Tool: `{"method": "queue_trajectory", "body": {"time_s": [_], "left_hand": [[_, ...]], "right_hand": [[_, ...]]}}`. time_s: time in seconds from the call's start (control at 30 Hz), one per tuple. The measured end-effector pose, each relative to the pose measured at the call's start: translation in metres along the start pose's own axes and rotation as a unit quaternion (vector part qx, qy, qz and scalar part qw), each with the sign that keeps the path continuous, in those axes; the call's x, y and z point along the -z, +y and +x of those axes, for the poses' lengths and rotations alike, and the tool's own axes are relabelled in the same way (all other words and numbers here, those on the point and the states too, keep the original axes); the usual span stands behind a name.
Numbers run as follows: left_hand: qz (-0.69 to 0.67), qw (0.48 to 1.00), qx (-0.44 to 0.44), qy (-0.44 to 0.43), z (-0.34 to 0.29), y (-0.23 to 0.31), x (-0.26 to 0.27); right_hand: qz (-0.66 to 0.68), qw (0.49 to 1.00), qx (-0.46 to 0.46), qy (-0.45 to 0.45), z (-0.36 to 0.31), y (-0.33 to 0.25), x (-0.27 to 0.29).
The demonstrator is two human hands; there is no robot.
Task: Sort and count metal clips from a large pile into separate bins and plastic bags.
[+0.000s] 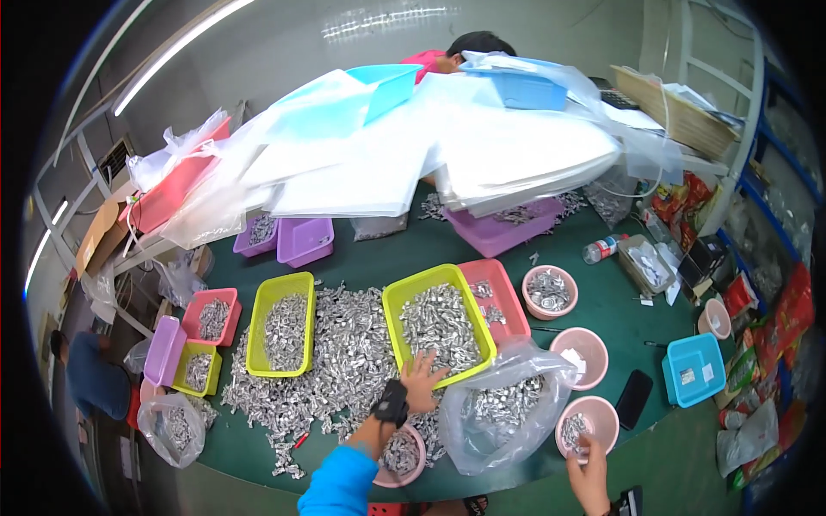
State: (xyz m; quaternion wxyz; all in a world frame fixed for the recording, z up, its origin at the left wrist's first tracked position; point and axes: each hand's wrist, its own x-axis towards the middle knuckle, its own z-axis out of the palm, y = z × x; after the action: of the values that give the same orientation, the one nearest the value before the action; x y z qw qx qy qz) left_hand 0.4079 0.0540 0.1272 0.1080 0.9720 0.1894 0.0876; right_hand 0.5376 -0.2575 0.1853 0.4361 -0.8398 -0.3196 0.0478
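My left hand (420, 383) has its fingers spread over the near rim of a yellow basket (487, 351). Small silvery metal parts (440, 322) fill that basket. At the lower right, my right hand (588, 480) reaches to the near side of a pink bowl (609, 414) with a few metal parts in it. Its fingers are bent at the bowl, and whatever they hold is hidden. Between the two hands, a clear plastic bag (463, 449) stands open with many metal parts inside. Below my left wrist, another pink bowl (420, 460) of parts is partly covered by the arm.
A large heap of metal parts (348, 348) spreads over the green table (353, 258), beside a second yellow basket (277, 371). To the right lie a black phone (634, 400), a blue basket (695, 396) and a bottle (602, 249). Another person (430, 60) is behind the shelf of white sheets (525, 159).
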Motion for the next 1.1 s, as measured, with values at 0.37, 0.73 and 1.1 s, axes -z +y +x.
{"method": "queue_trajectory", "body": {"time_s": [0.37,0.73,1.1], "left_hand": [[-0.180,0.977,0.103,0.053,0.000,0.070,-0.052],[-0.410,0.784,0.438,0.159,-0.043,0.042,0.001],[-0.403,0.784,0.470,0.046,0.001,-0.051,-0.033]], "right_hand": [[0.127,0.965,0.054,-0.223,0.167,0.026,-0.127],[0.215,0.937,0.071,-0.266,0.208,-0.020,-0.153],[0.230,0.891,-0.159,-0.359,0.244,-0.001,-0.245]]}}
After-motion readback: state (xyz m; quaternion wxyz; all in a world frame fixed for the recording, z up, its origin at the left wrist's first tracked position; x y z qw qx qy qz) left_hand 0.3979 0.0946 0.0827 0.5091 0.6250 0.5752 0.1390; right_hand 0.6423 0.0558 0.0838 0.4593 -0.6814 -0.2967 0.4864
